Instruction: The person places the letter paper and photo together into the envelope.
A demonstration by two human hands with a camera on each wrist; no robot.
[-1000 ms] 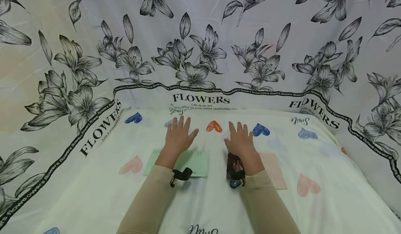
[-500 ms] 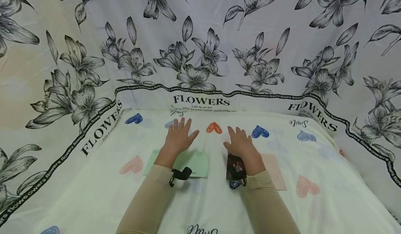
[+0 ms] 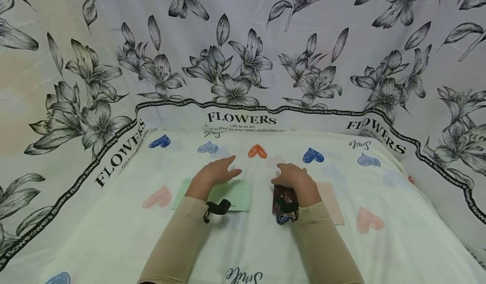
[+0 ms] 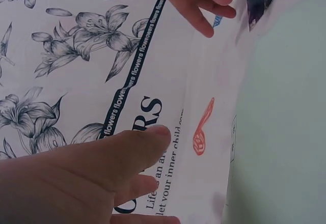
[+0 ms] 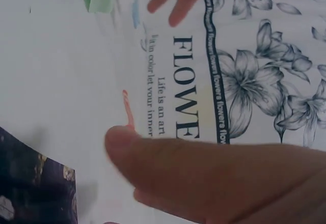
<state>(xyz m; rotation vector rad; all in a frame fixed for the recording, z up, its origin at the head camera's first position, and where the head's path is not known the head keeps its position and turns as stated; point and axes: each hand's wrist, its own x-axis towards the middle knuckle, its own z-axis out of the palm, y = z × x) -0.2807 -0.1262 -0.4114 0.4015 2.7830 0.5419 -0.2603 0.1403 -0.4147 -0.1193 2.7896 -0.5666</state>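
Note:
My left hand (image 3: 214,175) hovers over the upper part of a pale green envelope (image 3: 237,197), fingers bent a little and thumb pointing right. Nothing is in its grasp; the wrist covers part of the envelope. Just above a dark printed photo card (image 3: 284,200) is my right hand (image 3: 298,177), also holding nothing, its fingers loosely bent toward the middle. Partly hidden behind the right wrist lies a pink sheet of paper (image 3: 331,201). In the right wrist view the thumb (image 5: 153,155) stands apart from the photo card (image 5: 41,183).
A white cloth (image 3: 243,242) printed with hearts and "Smile" covers the surface under the papers. Behind it rises a white curtain (image 3: 250,77) with black flower prints. A black strap (image 3: 219,207) sits at my left wrist.
Both hands, earlier spread forward with fingers straight, have drawn back slightly and turned inward, with their fingers now bent. The envelope, photo card and pink paper stay in place.

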